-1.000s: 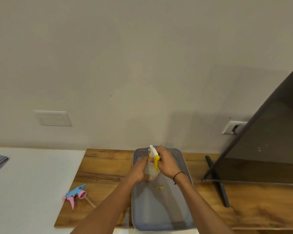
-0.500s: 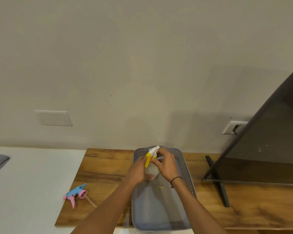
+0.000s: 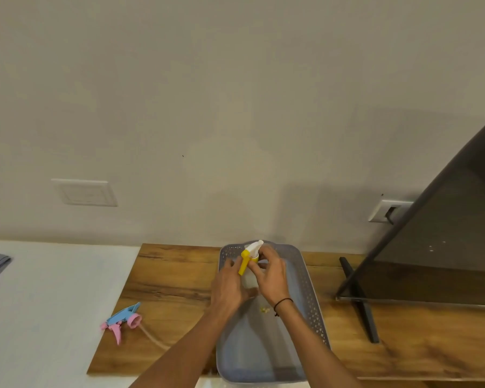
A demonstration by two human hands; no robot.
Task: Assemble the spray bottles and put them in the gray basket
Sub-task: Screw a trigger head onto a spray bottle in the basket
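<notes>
Spray bottle [image 3: 249,278]: held upright over the far end of the gray basket [image 3: 310,301].
The left hand [image 3: 226,287] grips the translucent body; the right hand [image 3: 270,273] pinches the collar under the white-and-yellow trigger head [image 3: 249,254]. A blue-and-pink trigger head [image 3: 122,322] lies on the wooden table [image 3: 174,289], well left of the basket.

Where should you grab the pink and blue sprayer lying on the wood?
Probably by the blue body of the pink and blue sprayer, coming down from above. It lies flat on the wooden board, so that long top part faces up. The pink trigger sticks out thin, and the clear tube trailing from its collar looks too floppy to lift by.
</notes>
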